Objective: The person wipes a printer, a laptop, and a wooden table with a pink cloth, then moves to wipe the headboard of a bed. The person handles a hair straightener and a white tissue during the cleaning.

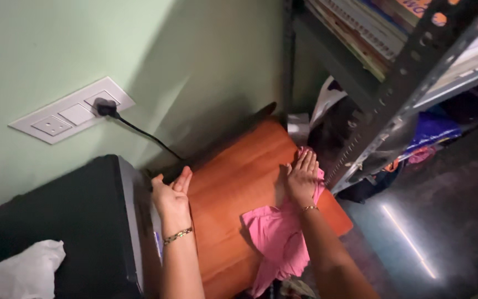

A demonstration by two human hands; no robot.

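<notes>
1. We have our right hand (302, 178) lying flat, fingers together and stretched out, on the pink cloth (279, 235) at the right edge of the orange wooden table (239, 177). It presses the cloth down and clamps nothing.
2. Our left hand (171, 195) stands open on its edge at the table's left side, palm turned inward, holding nothing, just beside the black box (73, 221).
3. The cloth is bunched, part on the tabletop and part hanging over the near right edge.
4. To do this well, we judge it best to keep the palm flat and the pressure even, so the cloth slides with the hand rather than rucking up.
5. We should mind the metal shelf (394, 105) close on the right and the black cable (145, 133) running from the wall socket (70, 113) down behind the table.
</notes>
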